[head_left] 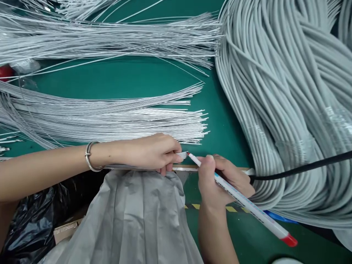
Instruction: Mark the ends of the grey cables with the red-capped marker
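Observation:
My left hand (162,154), with a metal bangle at the wrist, is closed on a few thin grey wires (129,168) at the table's front edge. Their ends show just past my fingertips. My right hand (222,179) holds a white marker (247,206) with a red rear end. The marker's red tip touches or nearly touches the wire ends beside my left fingers. Beyond my left hand lies a bundle of thin grey wires (132,121), its ends pointing right.
A second wire bundle (123,38) crosses the green table (115,79) farther back. Thick coils of grey cable (277,91) fill the right side, with a black cord (302,169) across them. Black plastic bags (33,216) lie at the lower left.

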A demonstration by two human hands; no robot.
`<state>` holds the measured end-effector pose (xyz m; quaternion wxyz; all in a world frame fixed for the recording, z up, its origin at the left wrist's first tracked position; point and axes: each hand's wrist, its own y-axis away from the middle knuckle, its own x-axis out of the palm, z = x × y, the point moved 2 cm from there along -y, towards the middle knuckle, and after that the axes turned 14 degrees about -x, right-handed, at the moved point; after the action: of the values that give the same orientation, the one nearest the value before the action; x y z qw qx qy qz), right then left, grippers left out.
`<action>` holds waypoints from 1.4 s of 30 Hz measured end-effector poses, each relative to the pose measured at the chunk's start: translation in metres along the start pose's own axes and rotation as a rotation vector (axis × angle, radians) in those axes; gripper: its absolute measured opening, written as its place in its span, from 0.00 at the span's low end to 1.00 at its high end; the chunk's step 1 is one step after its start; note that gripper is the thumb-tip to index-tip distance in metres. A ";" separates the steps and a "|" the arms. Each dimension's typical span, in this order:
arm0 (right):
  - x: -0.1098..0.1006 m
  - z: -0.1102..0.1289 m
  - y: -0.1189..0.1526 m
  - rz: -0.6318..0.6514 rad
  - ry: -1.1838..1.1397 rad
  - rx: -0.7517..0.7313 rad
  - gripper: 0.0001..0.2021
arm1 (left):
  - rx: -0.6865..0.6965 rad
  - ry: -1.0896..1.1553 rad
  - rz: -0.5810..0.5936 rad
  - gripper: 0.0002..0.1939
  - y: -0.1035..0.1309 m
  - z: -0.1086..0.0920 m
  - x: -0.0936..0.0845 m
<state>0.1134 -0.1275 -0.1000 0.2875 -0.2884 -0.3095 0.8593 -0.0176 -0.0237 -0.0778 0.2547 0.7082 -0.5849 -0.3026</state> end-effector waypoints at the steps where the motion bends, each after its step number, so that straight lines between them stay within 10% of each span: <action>1: 0.000 0.000 0.000 -0.010 -0.007 -0.013 0.12 | -0.005 0.001 0.000 0.15 0.000 0.000 0.000; 36: -0.003 -0.003 0.003 0.018 -0.112 -0.101 0.14 | 0.002 -0.051 -0.015 0.15 0.001 -0.004 -0.001; 42: -0.006 -0.009 0.003 -0.223 -0.327 0.118 0.12 | -0.022 -0.030 -0.005 0.14 0.001 -0.002 0.000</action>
<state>0.1220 -0.1305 -0.1061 0.3433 -0.0918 -0.3310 0.8741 -0.0170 -0.0237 -0.0753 0.2529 0.7023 -0.5833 -0.3202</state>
